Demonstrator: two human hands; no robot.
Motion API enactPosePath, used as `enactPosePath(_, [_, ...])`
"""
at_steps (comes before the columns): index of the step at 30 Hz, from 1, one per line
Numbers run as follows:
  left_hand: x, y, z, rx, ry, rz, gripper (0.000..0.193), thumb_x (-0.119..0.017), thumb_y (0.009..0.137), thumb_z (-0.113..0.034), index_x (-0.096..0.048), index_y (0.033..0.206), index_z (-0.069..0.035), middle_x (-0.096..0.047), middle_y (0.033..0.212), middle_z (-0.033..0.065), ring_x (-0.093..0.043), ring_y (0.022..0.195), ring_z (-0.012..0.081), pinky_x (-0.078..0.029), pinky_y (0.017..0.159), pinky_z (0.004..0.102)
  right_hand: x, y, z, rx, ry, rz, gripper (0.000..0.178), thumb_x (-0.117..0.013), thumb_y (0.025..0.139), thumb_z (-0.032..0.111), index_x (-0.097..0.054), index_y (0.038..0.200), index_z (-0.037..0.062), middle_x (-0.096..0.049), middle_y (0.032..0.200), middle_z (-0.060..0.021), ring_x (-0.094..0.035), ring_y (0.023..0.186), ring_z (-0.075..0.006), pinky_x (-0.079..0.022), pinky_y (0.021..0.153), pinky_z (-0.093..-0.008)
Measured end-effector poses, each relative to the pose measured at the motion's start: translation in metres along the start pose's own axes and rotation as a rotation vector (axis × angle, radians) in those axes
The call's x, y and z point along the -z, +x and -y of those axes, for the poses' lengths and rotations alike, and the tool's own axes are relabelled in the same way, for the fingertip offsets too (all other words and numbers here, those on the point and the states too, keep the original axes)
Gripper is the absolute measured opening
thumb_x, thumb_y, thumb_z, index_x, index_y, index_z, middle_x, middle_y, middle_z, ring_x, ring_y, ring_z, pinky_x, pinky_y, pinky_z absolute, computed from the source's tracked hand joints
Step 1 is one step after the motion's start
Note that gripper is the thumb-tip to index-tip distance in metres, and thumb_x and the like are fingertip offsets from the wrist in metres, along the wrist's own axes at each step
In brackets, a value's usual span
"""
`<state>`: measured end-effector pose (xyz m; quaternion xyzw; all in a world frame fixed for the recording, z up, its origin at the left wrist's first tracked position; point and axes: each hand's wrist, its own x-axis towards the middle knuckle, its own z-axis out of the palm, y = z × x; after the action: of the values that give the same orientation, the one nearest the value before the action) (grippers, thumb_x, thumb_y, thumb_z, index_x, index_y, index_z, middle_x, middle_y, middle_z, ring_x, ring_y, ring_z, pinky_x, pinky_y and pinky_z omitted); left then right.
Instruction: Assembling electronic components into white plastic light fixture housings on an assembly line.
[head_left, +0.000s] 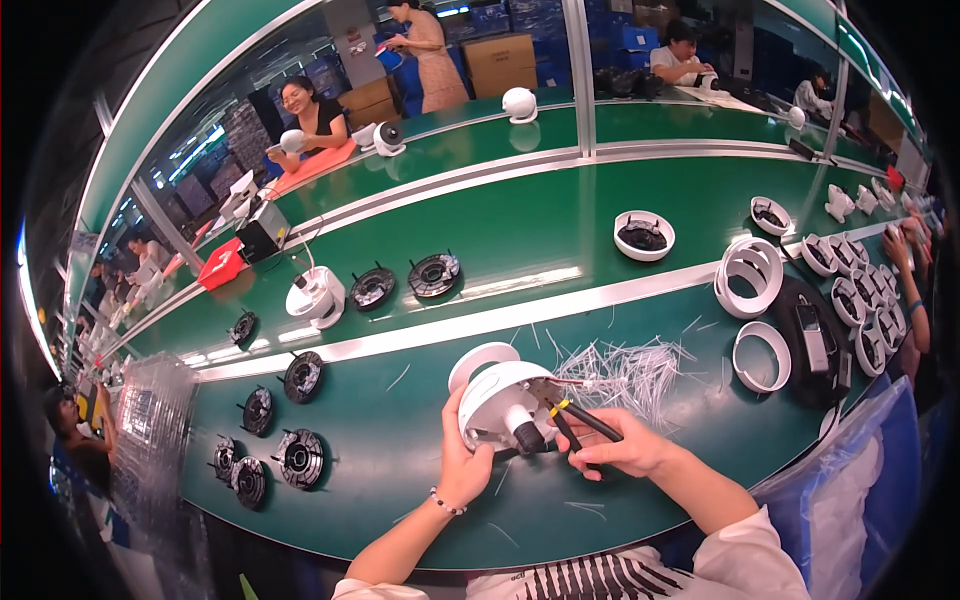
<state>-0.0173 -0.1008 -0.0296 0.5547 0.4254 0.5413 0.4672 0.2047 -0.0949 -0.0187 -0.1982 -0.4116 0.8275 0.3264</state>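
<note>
My left hand (466, 462) grips the rim of a white security camera (497, 392), with fingers and thumb closed on its side. The camera is tilted, its open underside showing a white inner part and a black lens barrel (528, 436). A thin cable comes out at its right edge. In my right hand (630, 450) is a pair of cutting pliers (590, 421) with black and yellow handles. Their jaws are against the camera's right edge, close to the cable; what lies between them is too small to tell.
Thin white offcuts (630, 380) lie heaped behind the pliers. Black round parts (302, 459) are at left, white rings (762, 357) at right beside a black device (812, 340). Another white camera housing (316, 296) stands on the green conveyor (520, 215). Other people work beyond and at the right.
</note>
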Motion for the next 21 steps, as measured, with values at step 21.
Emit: enactPosePath(21, [-0.018, 0.129, -0.011, 0.100, -0.412, 0.030, 0.059, -0.037, 0.066, 0.009, -0.023, 0.121, -0.008, -0.040, 0.113, 0.0145, -0.051, 0.097, 0.0268, -0.049, 0.078, 0.0431, 0.000, -0.018, 0.042, 0.245, 0.158, 0.264, 0.082, -0.064, 0.059, 0.027, -0.028, 0.123, -0.0103, -0.049, 0.099, -0.0157, -0.053, 0.077, -0.0218, -0.046, 0.057, -0.0297])
